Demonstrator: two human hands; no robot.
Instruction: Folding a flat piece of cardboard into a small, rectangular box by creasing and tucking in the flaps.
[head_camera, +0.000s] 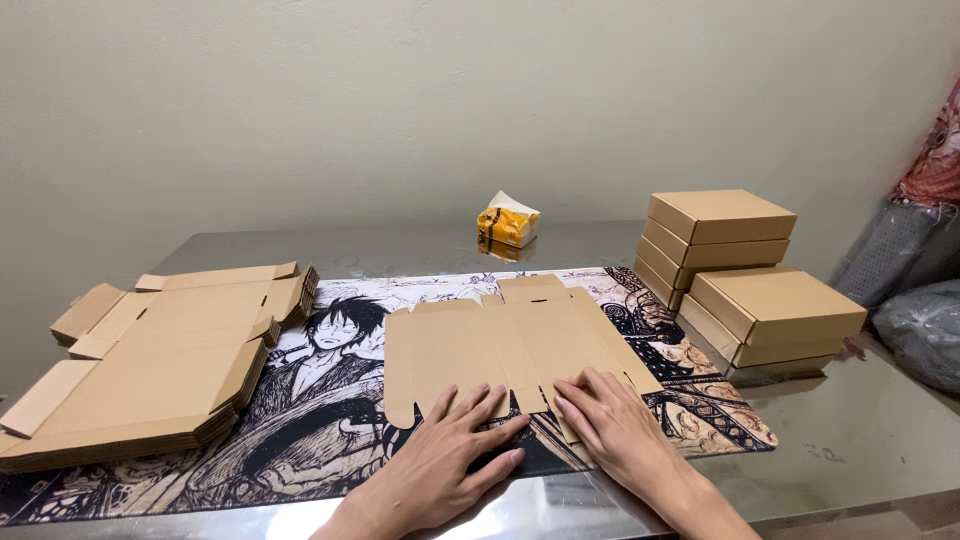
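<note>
A flat, unfolded brown cardboard box blank (500, 345) lies on a black-and-white illustrated desk mat (330, 400) in front of me. My left hand (450, 460) rests palm down on the blank's near edge, fingers spread. Beside it, my right hand (615, 425) presses flat on the near right part of the same blank. Neither hand grips anything.
A stack of flat cardboard blanks (150, 360) sits at the left. Two stacks of assembled brown boxes, one taller (715, 240) and one lower (775, 315), stand at the right. A yellow-and-white tissue pack (508, 222) is by the wall. Bags (925, 320) lie far right on the glossy table (850, 440).
</note>
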